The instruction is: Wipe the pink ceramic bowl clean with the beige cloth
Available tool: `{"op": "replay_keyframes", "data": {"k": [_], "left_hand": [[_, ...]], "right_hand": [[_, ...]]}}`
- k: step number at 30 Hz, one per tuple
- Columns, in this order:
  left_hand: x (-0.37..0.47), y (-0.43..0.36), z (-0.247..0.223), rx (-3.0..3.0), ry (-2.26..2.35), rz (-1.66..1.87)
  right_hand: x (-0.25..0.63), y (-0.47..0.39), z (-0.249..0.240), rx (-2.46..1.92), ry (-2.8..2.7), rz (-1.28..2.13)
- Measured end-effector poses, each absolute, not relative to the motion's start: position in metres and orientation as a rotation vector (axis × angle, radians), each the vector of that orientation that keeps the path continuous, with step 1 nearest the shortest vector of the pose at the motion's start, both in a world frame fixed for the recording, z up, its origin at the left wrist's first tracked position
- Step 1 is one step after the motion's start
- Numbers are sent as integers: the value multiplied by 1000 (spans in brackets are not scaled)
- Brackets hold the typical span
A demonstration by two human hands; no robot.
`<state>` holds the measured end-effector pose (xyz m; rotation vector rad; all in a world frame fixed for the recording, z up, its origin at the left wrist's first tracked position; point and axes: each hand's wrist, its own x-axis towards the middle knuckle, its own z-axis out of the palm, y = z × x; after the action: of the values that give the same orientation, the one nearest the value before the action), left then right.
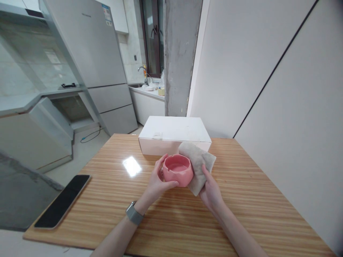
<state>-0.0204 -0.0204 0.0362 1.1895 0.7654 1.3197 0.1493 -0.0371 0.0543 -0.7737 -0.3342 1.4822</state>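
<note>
A pink bowl-like dish (pixel 180 175) with notches in its rim is tilted a little toward me over the table. My left hand (pixel 158 181) grips it from the left, thumb on the near side and fingers round the far left side. Held in my right hand (pixel 211 189) is a light grey cloth (pixel 197 166), with the thumb on top of it. The cloth touches or lies very close against the dish's right side. Most of the right fingers are hidden behind the cloth.
Behind the dish a closed white box (pixel 174 129) stands on the wooden table (pixel 241 200). A dark flat phone-like device (pixel 63 201) lies at the table's left edge. A white wall borders the right side. A fridge (pixel 88 46) and kitchen counter stand beyond.
</note>
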Motion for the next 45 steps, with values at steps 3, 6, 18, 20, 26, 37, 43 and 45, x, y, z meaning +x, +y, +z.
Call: {"op": "replay_keyframes", "data": {"k": [3,6,18,20,26,37,43,45], "left_hand": [[-18,-23,38,1170,759,1276],[-15,-25,38,1177,813,1247],[-16,-16,26,900,805,1390],[-16,-17,25,812,691,1370],[-10,-22,26,676,509,1199],[-12,-26,33,791,562,1091],[-13,-26,31,868,570,1078],[-13,-24,29,890,625,1092]], "right_hand": [[150,-38,56,-767,-334,1486],[152,-38,56,-760,-339,1482],[149,-39,61,-750,-219,1485],[151,-37,59,-759,-192,1450],[149,-33,46,-815,-248,1379],[139,-36,35,-751,-456,1510],[141,-34,34,-736,-539,1487],[141,-34,33,-742,-555,1484]]}}
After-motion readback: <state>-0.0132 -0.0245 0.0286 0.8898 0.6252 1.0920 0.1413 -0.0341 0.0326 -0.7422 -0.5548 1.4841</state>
